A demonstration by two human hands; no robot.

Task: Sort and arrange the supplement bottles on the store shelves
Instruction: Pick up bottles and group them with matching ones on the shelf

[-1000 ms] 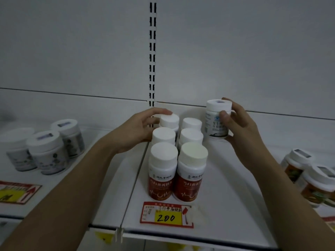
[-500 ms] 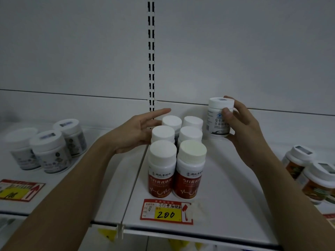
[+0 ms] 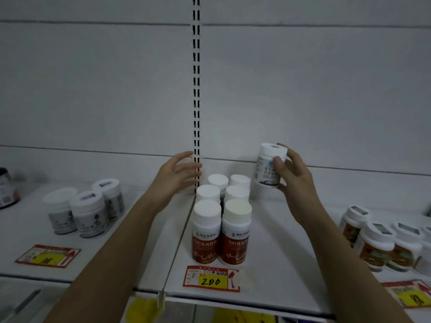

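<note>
From the head camera, the right hand (image 3: 294,177) is raised above the back of the shelf (image 3: 275,241), its forearm reaching in from the lower right, and its fingers (image 3: 278,162) are curled round a white-capped bottle (image 3: 269,166), thumb on the front of the cap and the other fingers wrapped behind. That bottle has a pale label with dark print and a dark band at its base; it is held tilted slightly, its base clear of the shelf, near the back panel and to the right of the red-labelled bottles (image 3: 219,231). The left hand (image 3: 173,177) hovers beside the slotted upright (image 3: 196,89), palm turned rightward, fingers straight and loosely spread, holding nothing and not touching the bottles. The red-labelled bottles stand upright in two close rows running back from the shelf edge, six white caps visible, the front pair showing red labels with white script. In front of them lies a red and yellow price tag (image 3: 211,278) reading 200. On the left stands a group of grey-labelled jars (image 3: 86,213), and on the right a cluster of orange-labelled jars (image 3: 377,245).
</note>
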